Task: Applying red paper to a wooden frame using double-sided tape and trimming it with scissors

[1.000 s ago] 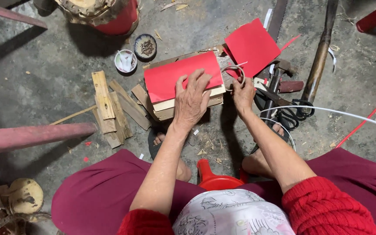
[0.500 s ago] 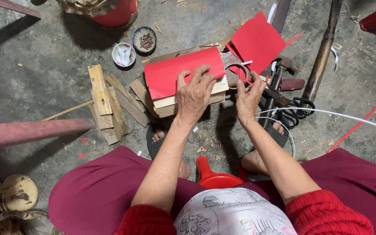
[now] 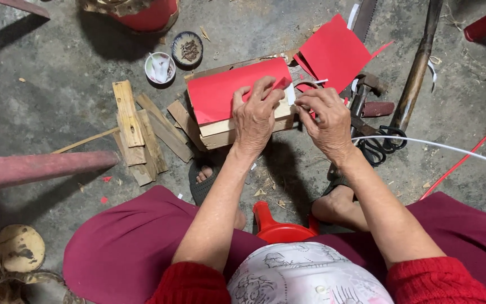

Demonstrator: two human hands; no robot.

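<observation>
— What are the fingers doing?
— The left hand [image 3: 254, 121] presses flat on the red paper sheet [image 3: 226, 93], fingertips curled at its right edge. The right hand [image 3: 327, 121] pinches a thin white strip [image 3: 291, 93] beside that edge.
— And the sheet?
— It lies over a wooden block [image 3: 220, 132] on the concrete floor [image 3: 57, 67], with wood scraps [image 3: 139, 132] left and black scissors [image 3: 381, 143] right.

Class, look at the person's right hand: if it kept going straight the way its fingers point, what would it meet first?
The right hand points up-left, toward the left hand. It would probably meet the left hand's fingertips first, on the red paper covering the wooden block.
</observation>
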